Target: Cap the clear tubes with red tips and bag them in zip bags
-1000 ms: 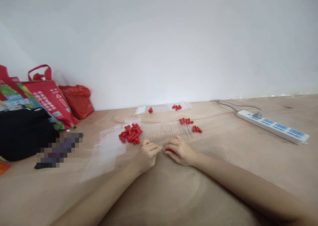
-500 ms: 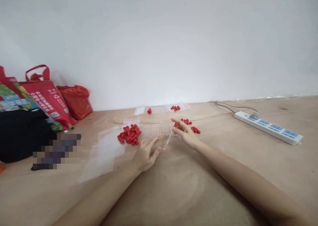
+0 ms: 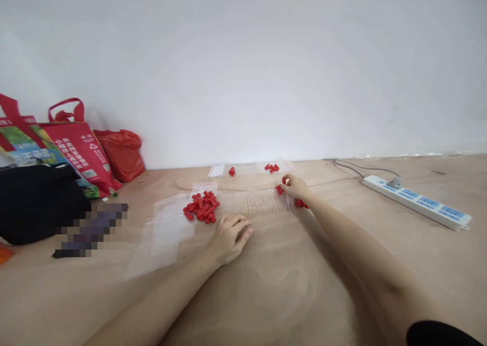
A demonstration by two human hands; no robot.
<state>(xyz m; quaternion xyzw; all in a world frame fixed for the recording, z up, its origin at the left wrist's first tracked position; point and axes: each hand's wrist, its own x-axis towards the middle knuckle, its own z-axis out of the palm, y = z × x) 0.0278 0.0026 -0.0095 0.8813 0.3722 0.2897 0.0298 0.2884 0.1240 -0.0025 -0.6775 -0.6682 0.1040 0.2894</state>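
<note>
My right hand (image 3: 296, 187) is at the right end of the row, thumb and forefinger pinched on a dropper, whose red bulb (image 3: 283, 181) shows at the fingertips. Its clear tube is hard to make out. Another red bulb is just below these fingers, and several more (image 3: 300, 204) lie partly behind the wrist. My left hand (image 3: 230, 237) rests on the table with loosely bent fingers, holding nothing. Beyond it stretches a row of thin clear tubes (image 3: 249, 201), side by side. A heap of red rubber bulbs (image 3: 203, 206) sits to its left.
Clear zip bags (image 3: 163, 239) lie left of the heap. Farther back, another bag (image 3: 247, 169) has tubes and red bulbs on it. A white power strip (image 3: 416, 201) with a plugged-in cord is at right. Red bags (image 3: 81, 153) and a black cloth bag (image 3: 40, 204) stand left.
My right hand has moved right and away from me with the dropper, from above the middle of the row to its right end. My left hand has drawn slightly back towards me.
</note>
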